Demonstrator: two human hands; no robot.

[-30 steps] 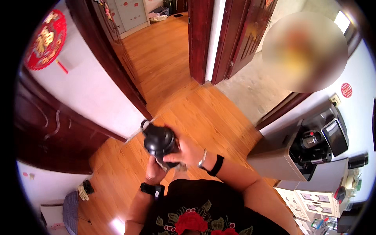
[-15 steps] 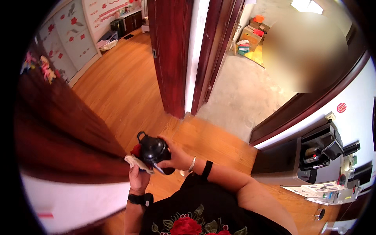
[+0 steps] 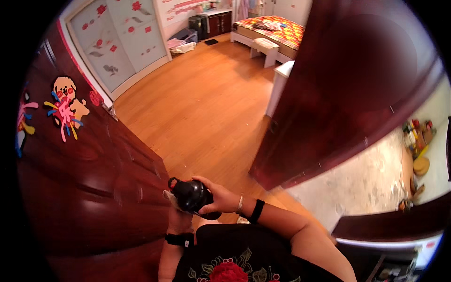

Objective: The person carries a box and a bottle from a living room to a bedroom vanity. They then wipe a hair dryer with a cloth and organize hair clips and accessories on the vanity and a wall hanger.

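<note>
Head cam has a smooth black bottle [image 3: 193,198] with a rounded lid [image 3: 187,192] and a little carry loop [image 3: 172,181], snug in the right hand [image 3: 221,197], fingers [image 3: 202,180] spread partway round the far side and thumb across the near one. Left hand [image 3: 180,222] is tucked just below, by some pale, soft-looking cloth [image 3: 170,199], but its fingers are mostly hidden so can't tell how curled they are. Off to the left there's a glossy dark-red panelled door [image 3: 94,188], plus wood-grain floorboards [image 3: 206,117] beyond.

Black loop-topped bottle [image 3: 189,196]; black fabric shirt [image 3: 268,237] shows red embroidered rose [image 3: 229,271]; dark red panelled door [image 3: 94,183]; orange wood floor [image 3: 206,117].
</note>
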